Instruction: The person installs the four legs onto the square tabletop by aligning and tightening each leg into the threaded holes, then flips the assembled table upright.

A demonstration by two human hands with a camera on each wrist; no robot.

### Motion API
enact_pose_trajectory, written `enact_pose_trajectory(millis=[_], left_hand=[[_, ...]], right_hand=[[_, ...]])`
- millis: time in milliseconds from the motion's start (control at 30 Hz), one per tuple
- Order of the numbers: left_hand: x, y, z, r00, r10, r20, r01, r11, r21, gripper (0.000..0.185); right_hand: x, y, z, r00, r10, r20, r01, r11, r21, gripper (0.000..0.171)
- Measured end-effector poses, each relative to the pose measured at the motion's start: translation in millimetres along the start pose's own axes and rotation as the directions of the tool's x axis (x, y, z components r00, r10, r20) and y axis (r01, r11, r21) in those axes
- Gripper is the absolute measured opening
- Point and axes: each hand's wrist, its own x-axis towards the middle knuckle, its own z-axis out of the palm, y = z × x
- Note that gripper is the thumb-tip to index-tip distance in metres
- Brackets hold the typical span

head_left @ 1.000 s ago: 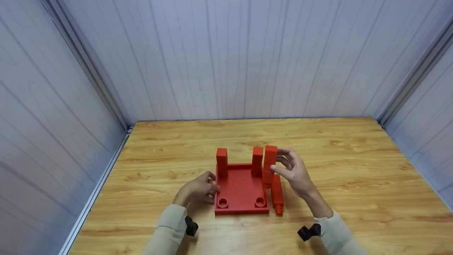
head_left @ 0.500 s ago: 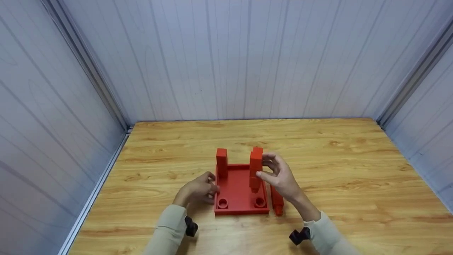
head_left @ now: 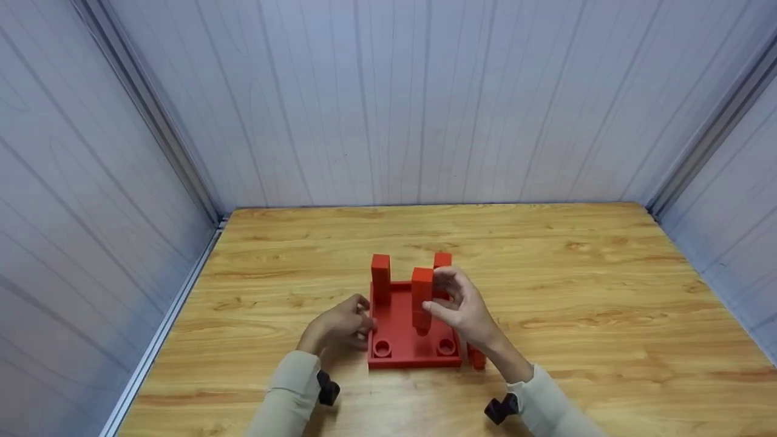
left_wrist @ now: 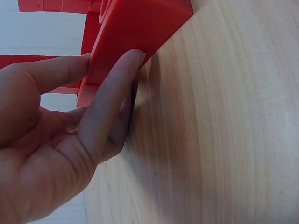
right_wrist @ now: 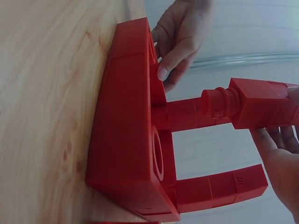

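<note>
The right hand pinches a red peg between thumb and fingers, holding it upright above the red base, its threaded round end down and clear of the base floor. The left hand grips the base's left edge, thumb on top and fingers against the side. Two posts stand at the far corners; two round holes lie open at the near corners. Another peg lies on the table just right of the base, mostly hidden by the right wrist
</note>
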Motion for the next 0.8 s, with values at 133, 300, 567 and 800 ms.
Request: enact_pose_trajectory(millis=[133,300,567,800], left_hand=[[0.7,0.0,0.2,1.000,-0.006,-0.002,0.006,1.000,-0.004,0.037],[2.0,-1.4,-0.2,1.000,-0.004,0.009,0.004,1.000,-0.009,0.036],[2.5,-0.6,0.9,1.000,-0.004,0.005,0.004,1.000,-0.007,0.034],[3.1,-0.6,-0.1,0.999,-0.035,0.006,0.035,0.999,-0.016,0.034]], right_hand=[[-0.4,2.6,4.7,1.000,0.010,-0.001,-0.010,1.000,-0.015,0.049],[-2.5,7.1,10.3,1.000,-0.005,0.024,0.005,1.000,-0.002,0.048],[-3.8,13.5,18.8,0.999,0.009,0.042,-0.009,1.000,0.007,0.048],[-6.6,18.2,28.2,0.998,0.029,0.057,-0.027,0.999,-0.030,0.048]])
